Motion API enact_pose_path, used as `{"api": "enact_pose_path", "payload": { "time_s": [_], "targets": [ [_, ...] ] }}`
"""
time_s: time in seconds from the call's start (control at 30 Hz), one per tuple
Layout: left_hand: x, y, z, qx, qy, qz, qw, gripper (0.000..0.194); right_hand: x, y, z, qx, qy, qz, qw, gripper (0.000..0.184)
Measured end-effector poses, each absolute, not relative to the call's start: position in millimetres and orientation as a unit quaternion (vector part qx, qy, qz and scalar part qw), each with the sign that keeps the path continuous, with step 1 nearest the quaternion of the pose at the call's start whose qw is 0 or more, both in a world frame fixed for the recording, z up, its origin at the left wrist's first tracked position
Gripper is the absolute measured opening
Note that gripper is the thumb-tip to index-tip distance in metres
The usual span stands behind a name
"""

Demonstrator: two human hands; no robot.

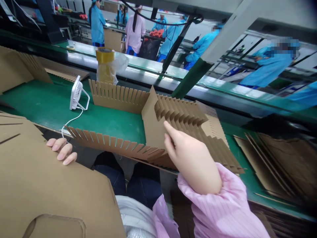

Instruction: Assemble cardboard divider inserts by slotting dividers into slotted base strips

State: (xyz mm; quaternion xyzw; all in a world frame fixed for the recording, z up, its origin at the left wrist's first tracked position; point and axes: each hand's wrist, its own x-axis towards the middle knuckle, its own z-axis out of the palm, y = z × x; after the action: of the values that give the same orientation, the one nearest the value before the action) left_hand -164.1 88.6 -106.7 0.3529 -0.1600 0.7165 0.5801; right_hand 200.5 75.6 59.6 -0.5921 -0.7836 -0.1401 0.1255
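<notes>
My left hand (61,151) curls its fingers over the top edge of a large brown corrugated cardboard sheet (54,188), which has a cut-out handle hole near the bottom. My right hand (192,158) grips the near side of a slotted cardboard divider assembry (178,115), with the index finger stretched along an upright panel. This assembly of interlocking slotted strips stands on the belt, with one long comb-like strip reaching left towards my left hand. My right hand hides part of the slotted panels.
A green conveyor belt (49,99) carries a small white fan (77,93) with a white cable. A yellow tape roll (105,55) sits in a plastic bag behind. Flat cardboard sheets (269,162) lie to the right. Several co-workers in blue or pink smocks work beyond a metal frame.
</notes>
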Motion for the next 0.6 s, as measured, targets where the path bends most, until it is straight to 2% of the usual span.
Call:
{"api": "enact_pose_path", "payload": {
  "time_s": [0.13,0.23,0.33,0.4,0.5,0.57,0.6],
  "targets": [
    [-159.5,86.7,-100.9,0.307,-0.115,0.765,0.555,0.031,201.9,82.0,55.0,-0.579,-0.804,-0.128,0.044,0.040],
    [-154.4,86.8,-95.7,0.303,-0.080,0.779,0.543,0.031,204.7,90.3,58.8,-0.549,-0.824,-0.140,0.026,0.034],
    [-146.1,86.3,-86.6,0.385,-0.139,0.697,0.588,0.018,206.3,93.3,65.5,-0.544,-0.825,-0.137,0.065,0.033],
    [-142.6,82.7,-81.9,0.418,-0.149,0.658,0.608,0.016,205.1,86.2,70.3,-0.530,-0.832,-0.103,0.128,0.042],
    [-142.7,71.5,-80.0,0.394,-0.094,0.714,0.571,0.015,199.6,60.9,75.1,-0.352,-0.913,0.052,0.198,0.062],
    [-144.7,62.5,-80.3,0.345,-0.045,0.790,0.505,0.014,194.7,40.6,74.1,-0.183,-0.952,0.169,0.177,0.070],
    [-145.7,58.4,-80.3,0.313,-0.020,0.824,0.471,0.014,192.4,31.6,72.1,-0.137,-0.956,0.202,0.162,0.067]
  ]
}}
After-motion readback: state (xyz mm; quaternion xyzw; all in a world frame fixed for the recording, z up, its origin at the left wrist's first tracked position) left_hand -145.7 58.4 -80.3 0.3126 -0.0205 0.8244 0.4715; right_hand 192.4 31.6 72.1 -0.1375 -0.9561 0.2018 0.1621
